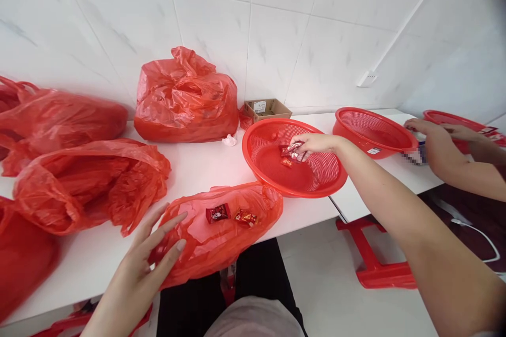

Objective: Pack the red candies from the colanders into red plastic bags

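Note:
My right hand (314, 145) reaches into a red plastic colander basket (256, 168), its fingers closed around several small wrapped candy packets (292, 151). Below the fingers an orange-red packet (287, 162) shows in the basket. My left hand (148, 255) rests at the left side of a thin red plastic bag (213, 258), fingers spread and touching its edge. On that bag lie a dark red candy packet (217, 214) and an orange-red one (245, 217).
Several red plastic bags, one bulging (185, 100) and one gaping (90, 184), crowd the left. A small cardboard box (269, 109) stands by the wall near crumpled white paper (229, 140). To the right are another red basket (371, 131), a co-worker's arms (454, 163) and a red stool (383, 274).

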`<state>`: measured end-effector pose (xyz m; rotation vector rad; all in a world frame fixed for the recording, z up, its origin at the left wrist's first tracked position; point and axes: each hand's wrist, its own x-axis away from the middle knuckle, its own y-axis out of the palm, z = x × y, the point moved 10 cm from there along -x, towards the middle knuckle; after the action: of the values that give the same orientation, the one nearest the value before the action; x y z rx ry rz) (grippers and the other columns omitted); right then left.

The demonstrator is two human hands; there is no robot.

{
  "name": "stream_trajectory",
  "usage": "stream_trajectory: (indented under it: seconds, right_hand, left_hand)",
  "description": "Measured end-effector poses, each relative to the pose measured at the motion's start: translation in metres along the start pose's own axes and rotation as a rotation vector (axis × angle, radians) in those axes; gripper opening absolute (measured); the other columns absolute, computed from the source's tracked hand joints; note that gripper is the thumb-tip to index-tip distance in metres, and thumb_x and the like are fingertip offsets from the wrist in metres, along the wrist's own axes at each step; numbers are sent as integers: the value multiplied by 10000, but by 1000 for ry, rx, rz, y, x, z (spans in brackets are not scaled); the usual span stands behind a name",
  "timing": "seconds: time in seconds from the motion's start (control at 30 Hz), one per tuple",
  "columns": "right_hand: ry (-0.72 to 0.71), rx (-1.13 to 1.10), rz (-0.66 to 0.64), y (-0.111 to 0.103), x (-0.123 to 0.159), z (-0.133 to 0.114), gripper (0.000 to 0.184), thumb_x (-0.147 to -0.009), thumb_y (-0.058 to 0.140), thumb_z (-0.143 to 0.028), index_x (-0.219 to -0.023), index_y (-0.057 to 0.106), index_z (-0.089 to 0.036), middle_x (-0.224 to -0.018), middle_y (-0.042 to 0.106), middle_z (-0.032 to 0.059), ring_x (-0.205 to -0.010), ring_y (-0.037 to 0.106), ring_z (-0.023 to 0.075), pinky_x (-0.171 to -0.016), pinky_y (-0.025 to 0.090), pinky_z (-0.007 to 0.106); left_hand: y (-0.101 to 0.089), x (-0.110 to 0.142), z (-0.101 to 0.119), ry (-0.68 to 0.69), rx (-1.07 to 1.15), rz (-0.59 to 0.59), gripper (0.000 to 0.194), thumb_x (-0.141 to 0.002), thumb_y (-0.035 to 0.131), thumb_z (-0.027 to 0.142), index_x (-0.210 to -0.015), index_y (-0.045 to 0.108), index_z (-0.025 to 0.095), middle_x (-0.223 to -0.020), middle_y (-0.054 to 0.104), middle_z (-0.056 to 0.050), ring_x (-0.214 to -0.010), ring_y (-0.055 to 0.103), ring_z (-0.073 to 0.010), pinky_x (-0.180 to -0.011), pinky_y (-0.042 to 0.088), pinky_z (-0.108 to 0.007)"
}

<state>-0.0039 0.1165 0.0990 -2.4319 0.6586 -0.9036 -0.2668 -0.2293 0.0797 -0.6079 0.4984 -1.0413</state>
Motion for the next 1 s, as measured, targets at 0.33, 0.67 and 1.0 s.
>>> stream_trajectory:
  seconds: [0.33, 0.67, 1.0]
  right_hand:
    - [-295, 324, 303, 60, 29, -127, 99, -854, 467, -125, -815, 533, -188, -859, 649, 31, -706, 571, 127, -605, 405, 235]
    - [-567, 101, 33, 147, 42, -162, 253, -901, 482, -162, -1137, 546, -225, -1115, 655, 54, -945, 638, 155, -819, 505, 295]
    - [181, 643, 150, 34, -33, -4, 986, -713, 723, -518, -1519, 229, -237, -1523, 257, 232, -1088, 587, 330, -801, 490, 382]
  left_hand:
    - [7, -11, 8, -74, 136, 37, 600, -854, 547, 538, -1398, 466, 298, -1508, 437, -29, -1422, 336, -261, -1181, 236, -462]
    - [11, -11, 2, -142, 224, 36, 646, -853, 570, 510, -1436, 419, 278, -1531, 404, -23, -1441, 300, -239, -1187, 245, -412]
    - [8, -5, -9, -144, 206, 49, 653, -845, 580, 511, -1438, 409, 299, -1525, 414, -12, -1440, 301, -242, -1196, 204, -441]
